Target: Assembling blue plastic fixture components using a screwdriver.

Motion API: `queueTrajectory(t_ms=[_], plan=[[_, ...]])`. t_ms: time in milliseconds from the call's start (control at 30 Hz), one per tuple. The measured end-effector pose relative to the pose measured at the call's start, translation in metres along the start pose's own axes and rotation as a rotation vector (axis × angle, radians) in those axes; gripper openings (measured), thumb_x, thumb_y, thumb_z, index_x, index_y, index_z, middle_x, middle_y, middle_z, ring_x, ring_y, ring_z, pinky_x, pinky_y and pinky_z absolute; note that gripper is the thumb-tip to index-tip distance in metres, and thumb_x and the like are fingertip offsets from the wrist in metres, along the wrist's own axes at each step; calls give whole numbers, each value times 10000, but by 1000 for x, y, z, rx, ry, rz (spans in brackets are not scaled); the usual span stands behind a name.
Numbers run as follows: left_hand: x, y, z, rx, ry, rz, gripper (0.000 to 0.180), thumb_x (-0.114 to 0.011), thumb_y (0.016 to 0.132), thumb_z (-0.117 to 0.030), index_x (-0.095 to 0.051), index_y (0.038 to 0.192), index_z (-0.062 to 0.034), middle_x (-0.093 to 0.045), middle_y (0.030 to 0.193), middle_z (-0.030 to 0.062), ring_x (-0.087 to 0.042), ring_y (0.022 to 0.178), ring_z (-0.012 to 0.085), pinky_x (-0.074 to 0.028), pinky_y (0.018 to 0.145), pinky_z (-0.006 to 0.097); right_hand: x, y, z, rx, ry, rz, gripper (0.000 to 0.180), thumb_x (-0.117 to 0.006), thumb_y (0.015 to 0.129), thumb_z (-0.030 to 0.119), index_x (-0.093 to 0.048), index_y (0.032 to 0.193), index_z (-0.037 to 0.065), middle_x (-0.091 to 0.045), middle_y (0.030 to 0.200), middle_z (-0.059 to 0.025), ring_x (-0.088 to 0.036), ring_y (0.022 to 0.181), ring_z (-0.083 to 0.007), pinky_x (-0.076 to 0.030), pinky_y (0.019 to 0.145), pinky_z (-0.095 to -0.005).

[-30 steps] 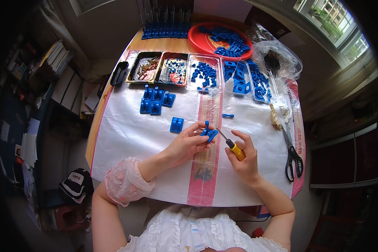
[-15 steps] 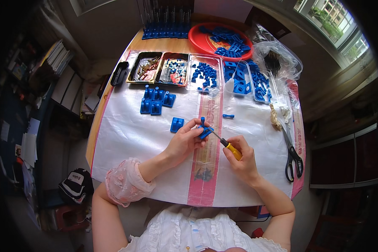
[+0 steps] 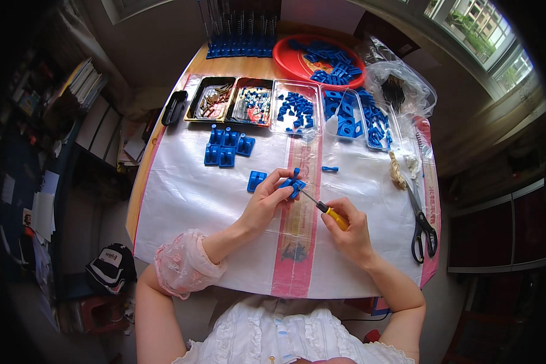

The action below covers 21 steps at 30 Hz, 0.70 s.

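Note:
Over the middle of the table, my left hand [image 3: 274, 195] pinches a small blue plastic bracket [image 3: 292, 185], from which a short blue lever sticks up. My right hand [image 3: 349, 232] is closed round the yellow and black handle of a screwdriver [image 3: 335, 217]. Its metal shaft points up and left, and the tip meets the bracket's right side; what exactly it touches there is too small to tell. A single blue bracket [image 3: 256, 180] lies just left of my left hand. Beyond my hands lies a loose blue lever [image 3: 329, 169].
Several blue brackets [image 3: 227, 148] stand grouped at the left. Behind them are trays of screws [image 3: 214, 102], small metal parts [image 3: 252, 103] and blue pieces [image 3: 295, 111]. A red basin [image 3: 285, 67] holds more blue parts. Scissors [image 3: 423, 227] lie at the right edge.
The bracket in my left hand has tilted slightly, its lever now leaning to the right. The screwdriver has shifted a little to the left with its tip still at the bracket.

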<state>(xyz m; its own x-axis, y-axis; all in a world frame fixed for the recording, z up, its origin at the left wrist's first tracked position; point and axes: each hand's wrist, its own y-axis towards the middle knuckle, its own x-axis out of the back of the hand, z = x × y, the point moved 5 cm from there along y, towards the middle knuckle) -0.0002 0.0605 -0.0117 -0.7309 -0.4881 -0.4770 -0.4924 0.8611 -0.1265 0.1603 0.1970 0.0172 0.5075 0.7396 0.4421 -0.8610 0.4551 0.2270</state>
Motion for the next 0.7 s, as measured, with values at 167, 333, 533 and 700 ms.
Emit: queueTrajectory(t_ms=[167, 333, 533, 700], plan=[[-2, -3, -3, -117, 303, 18, 282, -549, 1065, -101, -526, 1342, -54, -622, 1105, 21, -548, 894, 36, -454, 769, 204, 2, 1, 0, -57, -43, 39, 157, -747, 935, 79, -659, 1043, 7, -684, 725, -119, -663, 623, -172, -486, 579, -312], [-4, -4, -6, -189, 387, 15, 274, -568, 1051, -91, -534, 1319, -46, -585, 1033, -8, -497, 780, 15, -422, 690, 185, 4, 4, -2, -17, -23, 14, 168, -761, 923, 79, -667, 1041, 6, -696, 732, -128, -670, 626, -174, -494, 586, -310], [-2, -1, 0, -147, 302, 34, 296, -577, 1040, -76, -537, 1333, -48, -578, 1034, -15, -486, 774, 15, -415, 678, 183, 7, 4, -3, -20, -14, 13, 179, -772, 913, 81, -675, 1047, 13, -716, 758, -137, -705, 655, -188, -516, 605, -313], [-1, -1, -5, -155, 355, 39, 263, -568, 1064, -72, -553, 1324, -39, -620, 996, 10, -541, 768, 40, -448, 684, 199, 7, 4, 1, 25, -83, -11, 195, -787, 901, 95, -684, 1050, 23, -719, 767, -138, -723, 663, -238, -528, 606, -328]])
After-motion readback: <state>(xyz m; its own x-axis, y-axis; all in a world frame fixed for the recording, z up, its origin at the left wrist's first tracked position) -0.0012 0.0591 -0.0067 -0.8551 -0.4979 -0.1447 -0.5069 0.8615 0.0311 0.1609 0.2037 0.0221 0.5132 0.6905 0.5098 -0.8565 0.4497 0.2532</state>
